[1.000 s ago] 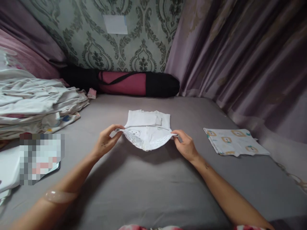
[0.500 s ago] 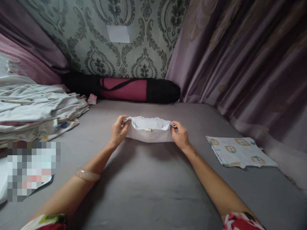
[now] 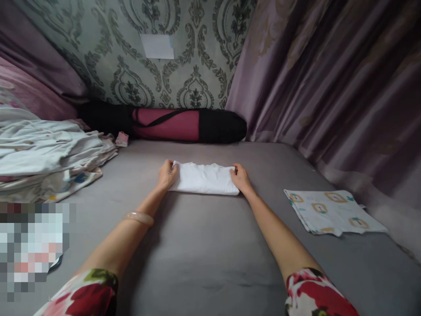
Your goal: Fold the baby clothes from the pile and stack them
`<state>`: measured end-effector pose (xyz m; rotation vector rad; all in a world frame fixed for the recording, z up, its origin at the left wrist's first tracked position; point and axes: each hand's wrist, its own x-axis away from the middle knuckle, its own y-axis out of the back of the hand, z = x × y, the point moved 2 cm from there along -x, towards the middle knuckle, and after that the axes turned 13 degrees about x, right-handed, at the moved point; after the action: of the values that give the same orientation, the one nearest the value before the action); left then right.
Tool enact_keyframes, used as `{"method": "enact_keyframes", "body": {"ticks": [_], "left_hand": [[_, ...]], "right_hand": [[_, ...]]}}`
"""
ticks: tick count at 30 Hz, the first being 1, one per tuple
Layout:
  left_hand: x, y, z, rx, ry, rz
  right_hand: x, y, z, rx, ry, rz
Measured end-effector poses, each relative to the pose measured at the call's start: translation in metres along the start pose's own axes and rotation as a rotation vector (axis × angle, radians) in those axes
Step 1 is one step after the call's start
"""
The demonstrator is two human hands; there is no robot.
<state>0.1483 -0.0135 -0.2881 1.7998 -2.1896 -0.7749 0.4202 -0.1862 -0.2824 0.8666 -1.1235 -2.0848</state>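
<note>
A white folded cloth garment (image 3: pixel 205 179) lies on the grey bed sheet (image 3: pixel 204 245), its upper edge ruffled and its lower edge fairly straight. My left hand (image 3: pixel 167 175) pinches its left end, thumb on top and fingers behind. At the opposite end my right hand (image 3: pixel 240 177) grips the upper right corner in the same way. Which kind of garment it is cannot be made out. A pale bangle (image 3: pixel 140 217) sits on my left forearm.
To the right lies a folded printed cloth (image 3: pixel 333 211). A heap of light clothes (image 3: pixel 49 149) rests at the left, with a small pink item (image 3: pixel 122 139) beside it. A maroon and black long bag (image 3: pixel 167 124) lies along the wall, next to purple curtains (image 3: pixel 296 79).
Before, the garment's near layer was held up with its opening showing; now it is folded over and lies flat. Both hands still hold its ends, slightly closer together.
</note>
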Motion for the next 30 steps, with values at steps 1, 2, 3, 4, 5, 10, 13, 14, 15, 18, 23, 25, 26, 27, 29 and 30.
{"method": "enact_keyframes", "body": {"ticks": [1,2,3,4,5,10,13,14,15,18,23,25,26,27,29,30], "left_hand": [[0.000,0.000,0.002,-0.016,-0.003,0.003],[0.000,0.000,0.002,-0.028,-0.011,0.002],[0.001,0.000,0.002,-0.040,-0.016,-0.002],[0.002,0.000,0.001,-0.054,-0.019,-0.006],[0.003,0.001,0.000,-0.069,-0.018,-0.011],[0.006,0.005,-0.004,-0.167,0.047,0.016],[0.007,0.011,-0.005,-0.213,0.080,0.037],[0.008,0.013,-0.007,-0.230,0.074,0.036],[0.010,0.016,-0.011,-0.254,0.053,0.024],[0.023,0.022,-0.031,-0.319,-0.136,-0.029],[0.055,-0.003,-0.065,-0.260,-0.605,0.366],[0.061,-0.019,-0.063,-0.300,-0.613,0.509],[0.062,-0.026,-0.060,-0.337,-0.579,0.545],[0.062,-0.030,-0.056,-0.376,-0.536,0.565],[0.060,-0.035,-0.049,-0.436,-0.456,0.583],[0.060,-0.035,-0.047,-0.452,-0.426,0.587]], "right_hand": [[-0.001,-0.001,-0.001,-0.008,-0.016,-0.008],[-0.001,-0.002,-0.001,-0.011,-0.024,-0.013],[0.000,-0.002,0.000,-0.010,-0.026,-0.011],[0.000,-0.002,0.000,-0.005,-0.028,-0.006],[0.000,-0.002,0.001,0.002,-0.033,0.000],[0.001,0.001,0.003,0.092,-0.055,-0.017],[-0.001,0.005,0.001,0.151,-0.046,0.015],[-0.002,0.006,0.001,0.164,-0.044,0.030],[-0.002,0.007,0.001,0.174,-0.040,0.033],[0.005,0.010,0.011,0.188,0.040,-0.019],[0.036,-0.001,0.065,0.215,0.459,0.180],[0.045,-0.003,0.084,0.244,0.552,0.302],[0.048,-0.003,0.089,0.259,0.564,0.348],[0.049,-0.002,0.093,0.274,0.562,0.381],[0.048,0.000,0.093,0.295,0.540,0.416],[0.047,0.000,0.092,0.300,0.532,0.425]]}}
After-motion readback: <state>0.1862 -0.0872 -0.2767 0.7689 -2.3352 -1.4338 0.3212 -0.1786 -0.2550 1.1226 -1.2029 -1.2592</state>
